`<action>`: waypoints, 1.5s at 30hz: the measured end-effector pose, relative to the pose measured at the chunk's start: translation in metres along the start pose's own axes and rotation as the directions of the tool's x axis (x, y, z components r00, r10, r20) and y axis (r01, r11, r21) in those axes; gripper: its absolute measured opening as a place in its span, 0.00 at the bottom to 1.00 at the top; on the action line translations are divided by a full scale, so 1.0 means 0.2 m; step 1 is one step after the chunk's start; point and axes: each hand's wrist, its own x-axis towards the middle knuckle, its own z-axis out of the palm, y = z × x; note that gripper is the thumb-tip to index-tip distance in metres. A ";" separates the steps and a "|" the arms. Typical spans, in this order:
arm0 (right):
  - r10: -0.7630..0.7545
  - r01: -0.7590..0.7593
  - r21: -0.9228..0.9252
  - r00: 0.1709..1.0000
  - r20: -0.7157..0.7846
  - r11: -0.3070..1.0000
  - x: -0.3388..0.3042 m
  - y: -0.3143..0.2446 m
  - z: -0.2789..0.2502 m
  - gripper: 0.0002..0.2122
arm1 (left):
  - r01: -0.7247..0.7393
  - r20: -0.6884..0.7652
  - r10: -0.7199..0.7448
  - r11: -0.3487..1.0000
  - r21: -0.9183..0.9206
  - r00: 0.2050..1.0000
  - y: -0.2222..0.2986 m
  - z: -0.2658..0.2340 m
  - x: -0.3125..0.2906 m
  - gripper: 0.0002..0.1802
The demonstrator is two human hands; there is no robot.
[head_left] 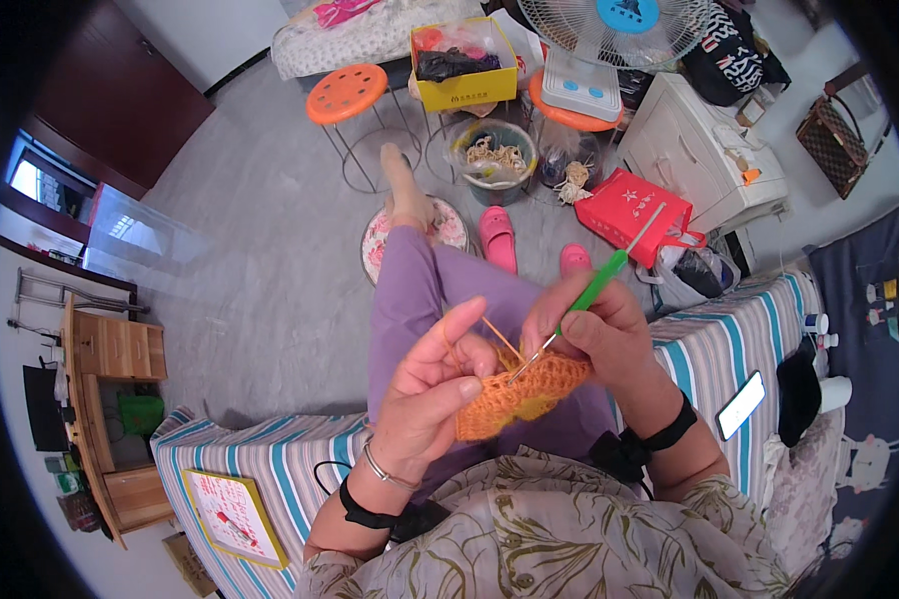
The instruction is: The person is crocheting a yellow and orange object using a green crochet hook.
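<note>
An orange crochet piece (524, 397) with a yellow patch hangs between my hands above my lap. My left hand (435, 384) pinches its left edge between thumb and fingers. The raised left index finger carries a strand of orange yarn (499, 337) that runs down to the work. In my right hand (594, 324) is a crochet hook (594, 293) with a green handle, tilted up to the right. Its metal tip lies at the upper edge of the piece, close to my left thumb. The right fingers behind the hook are partly hidden.
I sit on a striped bed cover (300, 454), one foot on a round floral stool (449, 228). Ahead stand a bucket of yarn (504, 188), orange stools (348, 92), a yellow box (464, 90), a fan (619, 30) and a red bag (634, 212). A phone (740, 405) lies to the right.
</note>
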 end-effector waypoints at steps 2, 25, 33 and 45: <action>-0.107 0.109 -0.095 0.994 0.025 0.990 0.01 0.01 -0.01 0.07 | -0.004 -0.001 0.005 1.000 0.015 1.000 -0.01 0.00 0.02 0.36; -0.533 0.354 -0.725 0.846 -0.021 0.591 -0.11 0.02 0.18 0.08 | -0.121 -0.194 0.192 0.938 0.325 0.962 -0.01 0.11 -0.06 0.34; -0.491 0.453 -0.575 0.865 0.100 0.681 -0.14 -0.05 0.19 0.06 | -0.136 -0.083 0.174 0.930 0.342 0.981 0.02 0.14 -0.13 0.39; -0.372 0.331 -0.206 0.904 -0.212 0.921 -0.22 0.01 0.20 0.07 | -0.051 -0.044 0.051 0.999 0.001 0.998 0.00 0.19 -0.16 0.43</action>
